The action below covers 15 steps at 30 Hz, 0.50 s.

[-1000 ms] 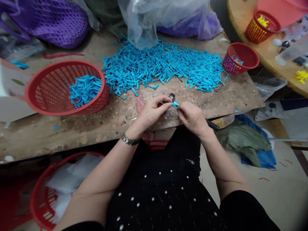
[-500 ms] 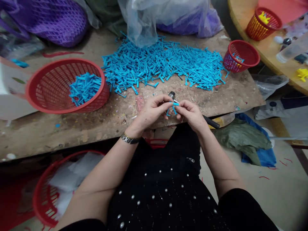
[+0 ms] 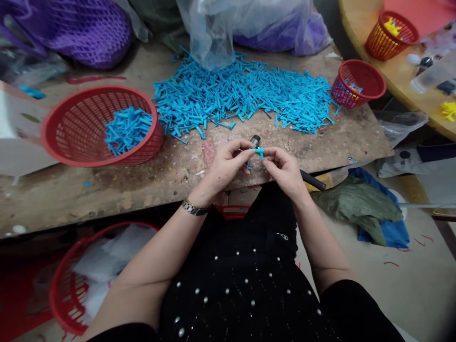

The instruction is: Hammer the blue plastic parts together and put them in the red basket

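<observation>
Tabletop (image 3: 117, 192): worn, paint-flecked wood, and everything here plays out on it or just above it;
Blue pile (image 3: 242, 92): spread wide beyond the hands, its slim pieces pointing every which way;
Large red basket (image 3: 76, 123): over on the left, a heap of blue pieces against its right side;
Small red basket (image 3: 361, 71): at the pile's right end, a few pieces down inside;
Left hand (image 3: 225, 166): grip together, thumb and forefinger clamped on the held blue piece's left end;
Right hand (image 3: 286, 173): fingertips touching its right end; too small to tell whether this grip closes on it;
Black handle (image 3: 313, 180): pokes out rightward below the right wrist;
Held blue piece (image 3: 260, 150): here's the centre of the action, between both hands; long axis nearly level, running left to right, a thin stem pointing downward at the right end
</observation>
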Available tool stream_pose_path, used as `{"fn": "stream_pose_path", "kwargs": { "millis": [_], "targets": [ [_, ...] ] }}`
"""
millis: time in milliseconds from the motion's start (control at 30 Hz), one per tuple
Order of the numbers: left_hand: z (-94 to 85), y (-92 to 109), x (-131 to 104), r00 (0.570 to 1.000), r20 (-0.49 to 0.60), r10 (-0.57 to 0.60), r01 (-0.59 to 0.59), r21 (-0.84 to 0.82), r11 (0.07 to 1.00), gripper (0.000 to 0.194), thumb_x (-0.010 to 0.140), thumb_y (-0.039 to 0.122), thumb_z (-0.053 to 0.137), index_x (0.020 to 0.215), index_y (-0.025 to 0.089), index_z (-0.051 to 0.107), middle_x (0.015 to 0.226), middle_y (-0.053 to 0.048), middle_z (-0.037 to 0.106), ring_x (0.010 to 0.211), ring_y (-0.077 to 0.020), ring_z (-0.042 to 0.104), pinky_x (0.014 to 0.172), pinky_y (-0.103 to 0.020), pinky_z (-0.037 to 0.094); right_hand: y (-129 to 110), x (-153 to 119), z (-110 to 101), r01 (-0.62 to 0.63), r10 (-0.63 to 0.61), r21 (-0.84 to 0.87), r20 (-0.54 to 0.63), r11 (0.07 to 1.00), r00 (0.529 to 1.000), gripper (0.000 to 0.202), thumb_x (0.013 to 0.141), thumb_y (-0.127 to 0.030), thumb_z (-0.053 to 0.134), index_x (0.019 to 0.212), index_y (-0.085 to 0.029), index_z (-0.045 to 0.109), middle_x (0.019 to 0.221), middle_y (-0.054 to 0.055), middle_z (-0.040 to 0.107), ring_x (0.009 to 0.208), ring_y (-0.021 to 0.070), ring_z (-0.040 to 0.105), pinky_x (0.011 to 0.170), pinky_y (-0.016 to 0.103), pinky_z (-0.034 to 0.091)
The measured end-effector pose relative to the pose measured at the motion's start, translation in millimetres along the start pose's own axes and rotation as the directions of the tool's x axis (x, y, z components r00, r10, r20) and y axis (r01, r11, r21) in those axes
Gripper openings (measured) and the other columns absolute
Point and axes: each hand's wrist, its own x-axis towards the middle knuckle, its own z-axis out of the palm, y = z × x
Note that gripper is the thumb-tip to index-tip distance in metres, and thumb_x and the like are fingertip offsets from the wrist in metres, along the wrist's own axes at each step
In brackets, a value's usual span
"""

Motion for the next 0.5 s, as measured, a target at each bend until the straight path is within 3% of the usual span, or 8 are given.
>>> {"fn": "stream_pose_path", "kwargs": {
  "millis": [100,233,500],
  "targets": [
    [0.1,-1.9,-0.8,0.999,-0.045,-0.003,0.004,0.028,1.000,0.022,0.082,0.037,0.076,0.088,0.018,0.068,0.073,0.001,0.061,0.059,-0.0098,0.059,0.047,-0.019,0.054,2.1,-3.6,-2.2,0.107,-0.121,-0.173,-0.069,0.979,0.990,0.021,0.089,-0.029,0.061,0.107,-0.023,0.068,0.081,-0.001,0.065,0.066,0.0128,0.058,0.060,0.027,0.048],
    [2.9,-5.0,-2.6,0.998,-0.063,0.005,-0.002,0.047,0.999,0.022,0.083,0.039,0.075,0.089,0.018,0.068,0.073,0.000,0.064,0.061,-0.0108,0.061,0.048,-0.019,0.056,-1.1,-6.1,-2.1,0.223,-0.293,-0.413,-0.112,0.883,0.950,0.023,0.091,-0.022,0.056,0.109,-0.023,0.069,0.087,0.002,0.068,0.082,0.0180,0.064,0.077,0.034,0.053],
    [8.8,-8.1,-4.5,0.997,-0.082,-0.014,0.018,0.048,0.999,0.022,0.084,0.039,0.075,0.088,0.019,0.067,0.070,0.001,0.065,0.061,-0.0104,0.062,0.049,-0.018,0.055,-4.0,-8.3,2.3,0.313,-0.434,-0.574,-0.083,0.757,0.897,0.024,0.092,-0.017,0.052,0.110,-0.023,0.067,0.096,0.005,0.072,0.088,0.0202,0.066,0.085,0.038,0.055]
  ]
}}
